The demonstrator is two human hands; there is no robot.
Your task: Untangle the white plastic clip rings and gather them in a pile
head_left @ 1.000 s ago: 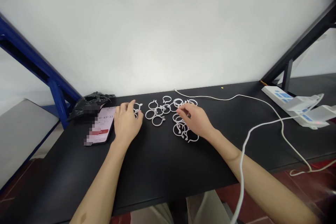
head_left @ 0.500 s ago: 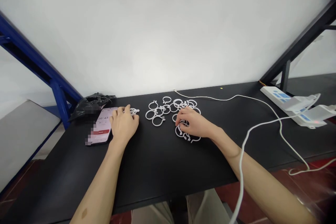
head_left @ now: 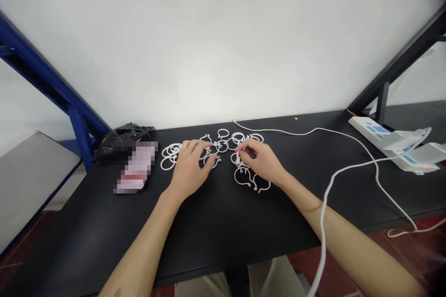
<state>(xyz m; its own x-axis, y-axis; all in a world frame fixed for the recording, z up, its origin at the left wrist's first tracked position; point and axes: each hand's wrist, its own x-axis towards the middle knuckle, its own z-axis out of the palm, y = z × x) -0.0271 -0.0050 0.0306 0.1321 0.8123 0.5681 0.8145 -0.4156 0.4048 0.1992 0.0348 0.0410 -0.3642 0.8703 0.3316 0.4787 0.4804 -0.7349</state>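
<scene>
Several thin white open rings (head_left: pixel 222 146), with small flared ends, lie in loose groups on the black table. My left hand (head_left: pixel 190 167) is over the left side of the middle group, thumb and fingers apart, and covers some rings. Just left of it, a small overlapping group of white rings (head_left: pixel 167 163) rests on the table. My right hand (head_left: pixel 261 160) is at the right group with thumb and forefinger pinched at a white ring (head_left: pixel 239 160); its fingers partly hide it. More white rings (head_left: pixel 242 176) lie below that hand, towards me.
A phone (head_left: pixel 137 167) with a blurred screen lies on the left, by a crumpled black plastic bag (head_left: pixel 121 139). A white cable (head_left: pixel 327 195) loops across the right side and over my right forearm. At the far right is a white power strip (head_left: pixel 376 137) with plugs.
My left hand has moved right, away from the left group of rings to the middle group, uncovering the left ones. My right hand has shifted slightly, its fingertips closing at a ring.
</scene>
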